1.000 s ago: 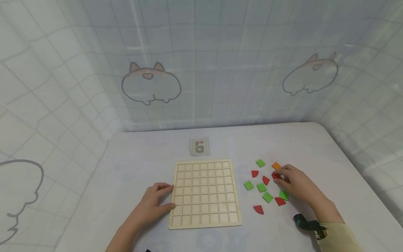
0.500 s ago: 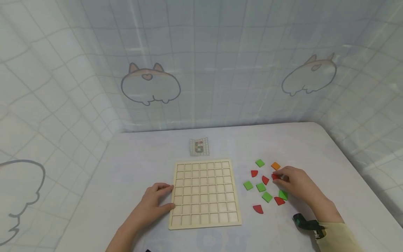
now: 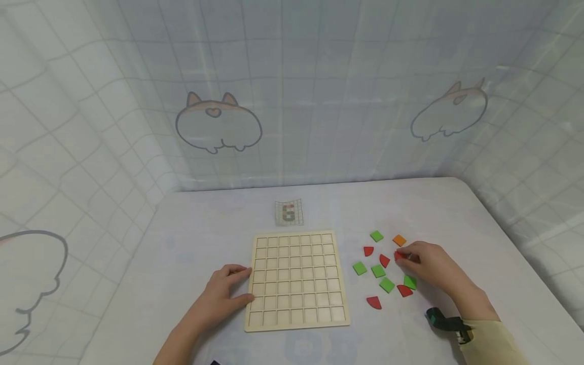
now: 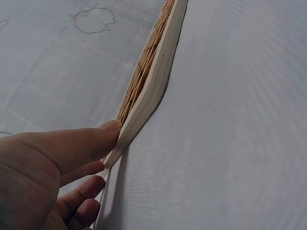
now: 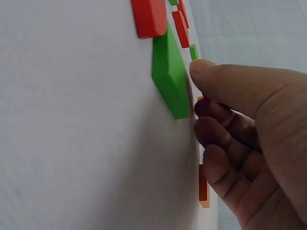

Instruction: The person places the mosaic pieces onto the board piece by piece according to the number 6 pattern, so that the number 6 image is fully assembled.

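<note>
In the head view, a pale wooden grid board point(image 3: 296, 281) with bare square cells lies flat on the table. My left hand point(image 3: 224, 294) rests at its left side, thumb and fingertips touching the edge; the left wrist view has the thumb point(image 4: 91, 146) laid against the board's rim point(image 4: 156, 79). Over on the right, my right hand point(image 3: 426, 261) pinches a red quarter-circle tile point(image 3: 398, 255) between thumb and fingers, low among the loose tiles. In the right wrist view the fingers hide that tile, and a green tile point(image 5: 170, 74) lies beside the thumb.
Green square tiles point(image 3: 387, 285), more red quarter-circle tiles point(image 3: 374, 302) and an orange square tile point(image 3: 399, 240) are scattered between board and right hand. Behind the board lies a small pattern card point(image 3: 289, 212) with a figure on it. A gridded curtain point(image 3: 319, 126) encloses the table.
Both hands keep almost the same place throughout. The right hand stays at the red quarter-circle tile, and the tiles and board have not visibly moved on the table.
</note>
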### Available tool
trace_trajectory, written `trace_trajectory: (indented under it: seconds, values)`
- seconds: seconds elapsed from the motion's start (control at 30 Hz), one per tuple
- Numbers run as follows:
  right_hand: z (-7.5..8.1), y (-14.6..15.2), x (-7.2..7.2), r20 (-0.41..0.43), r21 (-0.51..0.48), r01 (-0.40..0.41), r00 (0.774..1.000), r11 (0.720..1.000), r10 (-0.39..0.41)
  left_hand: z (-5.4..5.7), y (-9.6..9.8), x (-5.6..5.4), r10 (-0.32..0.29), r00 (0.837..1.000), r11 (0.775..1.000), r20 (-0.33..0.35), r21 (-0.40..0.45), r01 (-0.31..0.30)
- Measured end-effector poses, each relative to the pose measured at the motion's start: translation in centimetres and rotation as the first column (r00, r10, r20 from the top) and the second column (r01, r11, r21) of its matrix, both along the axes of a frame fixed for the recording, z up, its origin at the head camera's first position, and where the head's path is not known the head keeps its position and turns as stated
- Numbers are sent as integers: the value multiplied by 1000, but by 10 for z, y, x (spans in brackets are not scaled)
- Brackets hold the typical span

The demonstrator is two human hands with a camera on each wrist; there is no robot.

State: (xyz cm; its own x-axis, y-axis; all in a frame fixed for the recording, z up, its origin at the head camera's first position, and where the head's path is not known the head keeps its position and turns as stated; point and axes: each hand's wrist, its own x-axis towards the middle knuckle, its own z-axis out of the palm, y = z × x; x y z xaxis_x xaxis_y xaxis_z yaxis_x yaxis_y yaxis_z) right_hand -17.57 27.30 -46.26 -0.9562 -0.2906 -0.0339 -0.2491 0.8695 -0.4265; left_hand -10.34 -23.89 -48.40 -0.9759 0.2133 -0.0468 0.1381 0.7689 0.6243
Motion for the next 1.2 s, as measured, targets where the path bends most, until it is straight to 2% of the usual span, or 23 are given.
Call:
trace_trajectory:
  seconds: [0.23, 0.47, 0.63, 0.9, 1.2]
  values:
    - [4, -8, -1, -42, -55, 62, 997, 997, -65, 2, 0, -1, 1, 1000, 1000, 1, -11, -1]
    - [10, -25, -4, -104, -119, 34, 994, 992, -47, 4, -2, 0, -7, 1000, 1000, -7, -9, 7]
    - [15, -42, -8, -91, -150, 33, 995, 988, -47, 3, 0, -1, 2, 1000, 1000, 14, -11, -2]
    - [17, -65, -14, -92, -157, -25, 996, 987, 11, 1, 0, 0, 12, 1000, 1000, 14, -11, -11]
    - [24, -88, -21, -51, -175, -64, 997, 983, 56, 0, 1, -1, 11, 1000, 1000, 10, -9, -11]
